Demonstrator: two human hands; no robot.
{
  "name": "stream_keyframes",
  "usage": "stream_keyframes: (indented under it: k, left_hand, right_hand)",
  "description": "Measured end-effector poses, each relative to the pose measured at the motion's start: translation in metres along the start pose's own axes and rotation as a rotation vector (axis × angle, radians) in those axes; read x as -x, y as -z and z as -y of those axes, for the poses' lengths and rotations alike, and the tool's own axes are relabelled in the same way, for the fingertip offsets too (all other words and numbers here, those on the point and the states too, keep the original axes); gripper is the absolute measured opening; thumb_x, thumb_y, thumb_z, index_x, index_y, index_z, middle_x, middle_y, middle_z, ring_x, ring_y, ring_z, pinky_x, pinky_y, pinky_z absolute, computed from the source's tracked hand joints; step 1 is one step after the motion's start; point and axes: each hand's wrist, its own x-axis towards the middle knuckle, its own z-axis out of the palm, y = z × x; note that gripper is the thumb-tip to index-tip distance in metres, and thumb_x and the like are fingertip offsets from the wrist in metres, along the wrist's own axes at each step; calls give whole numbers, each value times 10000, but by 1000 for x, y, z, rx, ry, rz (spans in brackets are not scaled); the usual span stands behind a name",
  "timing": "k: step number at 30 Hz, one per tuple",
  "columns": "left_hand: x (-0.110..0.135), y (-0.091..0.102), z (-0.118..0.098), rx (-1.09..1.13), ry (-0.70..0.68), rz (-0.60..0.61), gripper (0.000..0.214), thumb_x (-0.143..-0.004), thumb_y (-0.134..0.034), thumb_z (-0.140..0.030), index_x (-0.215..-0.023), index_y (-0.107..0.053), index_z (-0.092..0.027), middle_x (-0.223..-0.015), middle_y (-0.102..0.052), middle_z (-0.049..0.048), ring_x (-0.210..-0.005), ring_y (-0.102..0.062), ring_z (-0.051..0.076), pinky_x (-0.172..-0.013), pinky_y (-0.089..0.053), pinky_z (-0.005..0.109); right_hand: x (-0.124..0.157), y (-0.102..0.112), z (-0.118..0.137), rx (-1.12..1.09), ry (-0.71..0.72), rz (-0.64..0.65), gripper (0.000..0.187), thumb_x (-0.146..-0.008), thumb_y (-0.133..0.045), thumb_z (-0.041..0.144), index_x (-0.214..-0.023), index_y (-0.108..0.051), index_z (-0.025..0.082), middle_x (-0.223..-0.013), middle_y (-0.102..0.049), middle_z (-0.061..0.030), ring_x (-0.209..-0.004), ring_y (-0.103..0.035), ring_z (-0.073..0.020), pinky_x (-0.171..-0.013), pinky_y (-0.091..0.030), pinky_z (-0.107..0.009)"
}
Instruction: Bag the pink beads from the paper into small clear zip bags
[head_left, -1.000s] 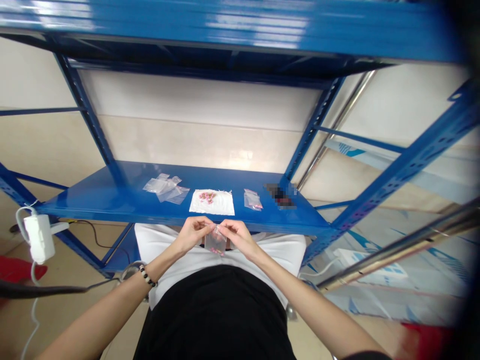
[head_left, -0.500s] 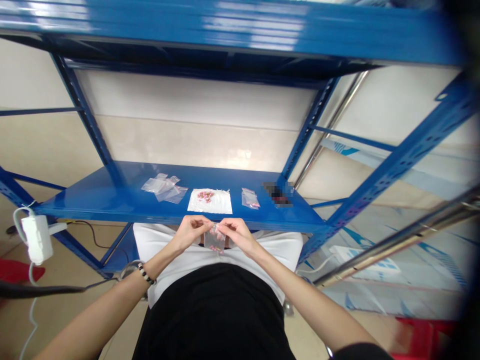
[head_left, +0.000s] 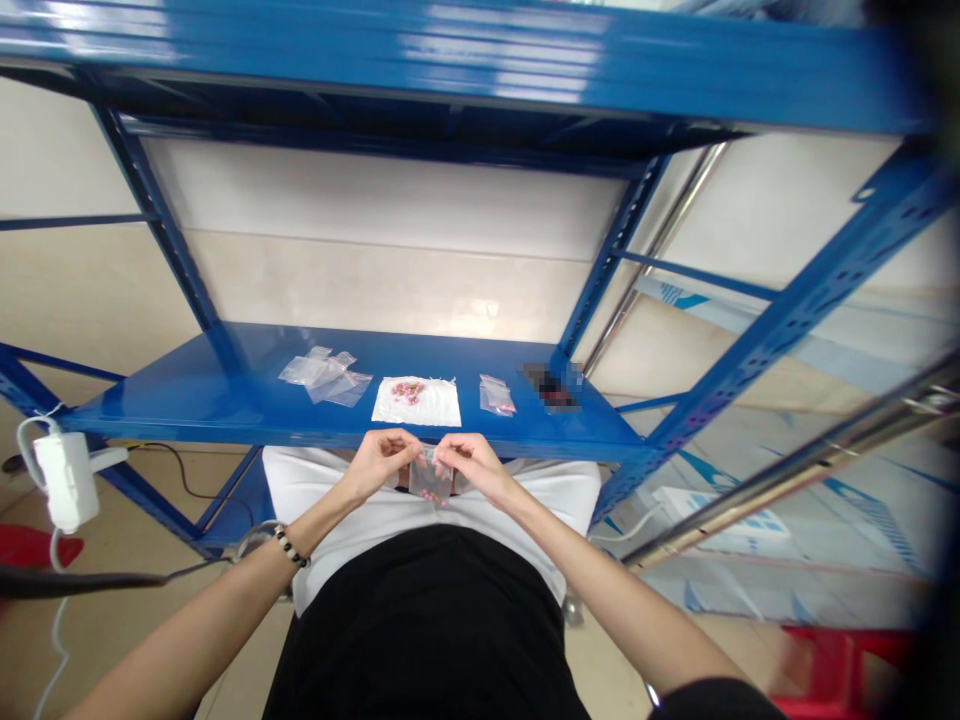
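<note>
Under the blue shelf (head_left: 150, 405), left hand (head_left: 379, 465) and right hand (head_left: 476, 468) pinch a plastic bag (head_left: 430, 483).

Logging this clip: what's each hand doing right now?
Left hand: closed, pinching the top of a clear plastic bag.
Right hand: closed, pinching the same bag.

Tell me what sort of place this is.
Likely a storeroom or small workshop where small items get bagged: a blue steel shelving rack, clear plastic bags on its shelf, and small pink pieces on a white sheet.
</note>
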Motion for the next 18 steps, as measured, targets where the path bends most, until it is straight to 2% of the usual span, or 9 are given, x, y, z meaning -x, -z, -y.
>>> stream_keyframes:
  k: [5,9,14,18]
  left_hand:
    - [3,-4,0,18,29,72,307,-815,-693,-413,-835,-705,-107,-799,-745,99,-743,-693,211,-723,-532,305]
    - [5,-4,-2,8,16,62,307,-821,-687,-412,-830,-705,-106,-786,-748,100,-728,-697,212,-707,-531,300]
    - [-4,0,0,-99,-25,63,296,-829,-682,-399,-780,-704,-108,-750,-732,91,-696,-667,182,-682,-506,270]
    - [-11,2,1,-129,-44,96,316,-832,-674,-413,-765,-710,-106,-751,-727,96,-699,-659,182,-693,-501,275]
  right_hand:
    - [0,-5,1,-21,3,59,314,-843,-644,445,-788,-656,136,-726,-672,-39,-646,-604,-137,-618,-467,-243]
    - [-1,-7,1,-7,9,59,320,-839,-654,442,-763,-654,132,-706,-675,-41,-625,-599,-131,-622,-463,-242]
    - [-4,2,3,72,10,50,346,-835,-651,458,-757,-687,123,-637,-666,-38,-544,-576,-119,-550,-440,-223]
    - [-7,13,9,110,7,99,367,-830,-651,473,-724,-672,123,-629,-668,-38,-525,-580,-117,-533,-439,-217]
